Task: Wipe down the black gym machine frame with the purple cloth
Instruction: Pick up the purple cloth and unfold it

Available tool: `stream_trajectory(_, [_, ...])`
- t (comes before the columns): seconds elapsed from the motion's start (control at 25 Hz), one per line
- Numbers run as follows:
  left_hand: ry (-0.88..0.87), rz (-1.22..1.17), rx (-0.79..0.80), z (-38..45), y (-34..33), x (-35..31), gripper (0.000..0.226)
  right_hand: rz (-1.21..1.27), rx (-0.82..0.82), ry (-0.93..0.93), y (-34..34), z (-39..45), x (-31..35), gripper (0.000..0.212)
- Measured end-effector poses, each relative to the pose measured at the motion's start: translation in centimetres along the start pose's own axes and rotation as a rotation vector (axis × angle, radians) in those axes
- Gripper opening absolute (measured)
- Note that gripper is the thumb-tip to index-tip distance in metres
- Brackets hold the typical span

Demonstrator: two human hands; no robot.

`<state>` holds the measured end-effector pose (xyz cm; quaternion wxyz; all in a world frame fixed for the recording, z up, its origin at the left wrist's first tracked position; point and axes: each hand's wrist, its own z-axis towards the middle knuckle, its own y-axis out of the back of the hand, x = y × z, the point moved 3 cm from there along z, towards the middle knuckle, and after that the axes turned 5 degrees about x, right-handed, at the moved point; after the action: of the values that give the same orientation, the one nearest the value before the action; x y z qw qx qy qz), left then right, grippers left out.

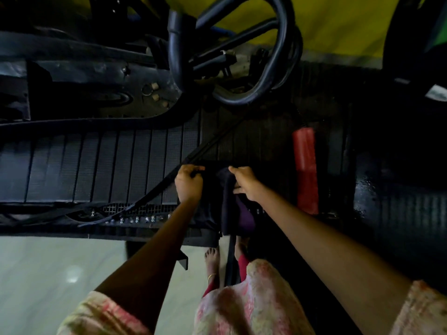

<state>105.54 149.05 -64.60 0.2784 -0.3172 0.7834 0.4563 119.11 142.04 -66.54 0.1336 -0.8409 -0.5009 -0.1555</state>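
The black gym machine frame (101, 131) spreads across the left and middle, with a slatted belt and curved tubular bars at the top. A thin black bar (212, 141) runs diagonally down to my left hand (188, 182), whose fingers curl round the bar's lower end. My right hand (246, 182) grips the purple cloth (238, 211), which hangs dark and bunched below it against a black part of the frame. The cloth's purple shows only in its lower fold.
A red padded roller (306, 168) stands to the right of my hands on the ribbed black floor mat (266, 141). Pale tiled floor (60, 267) lies at the lower left. My bare foot (212, 259) is beside the frame's edge. A yellow wall (338, 25) is behind.
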Motion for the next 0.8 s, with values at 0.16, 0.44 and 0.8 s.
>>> stream_trajectory(0.16, [0.006,-0.046,0.08,-4.1,1.3,-1.8,0.012,0.45,-0.047,-0.027,-1.5,-5.0,0.6,0.035])
stream_trajectory(0.44, [-0.311,0.211,0.306,-12.1,5.5,-3.1,0.043,0.659,-0.068,0.008,-4.5,-15.2,0.3,0.039])
stream_trajectory(0.8, [-0.525,0.057,0.025,-18.6,12.8,-9.1,0.017,0.743,-0.047,0.284,-3.9,-30.8,2.1,0.032])
